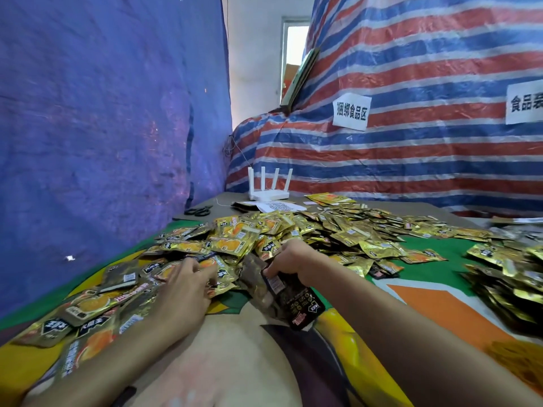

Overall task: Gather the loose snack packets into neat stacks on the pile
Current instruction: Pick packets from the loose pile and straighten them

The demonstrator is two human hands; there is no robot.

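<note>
Our right hand [289,258] is clamped on a gathered stack of packets [282,295], long axis running from the grip back toward us. Our left hand [188,277] lies flat, fingers spread, on loose gold packets [223,245]. Those sit just left of the stack, so the left hand is nearer to feed them across.

Packet heap [293,230] ahead; green cloth [426,259] bare

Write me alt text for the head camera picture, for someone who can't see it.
The right hand holds a stack of gold snack packets in its grip while the left hand reaches into the loose pile of packets. A white router stands behind.
</note>
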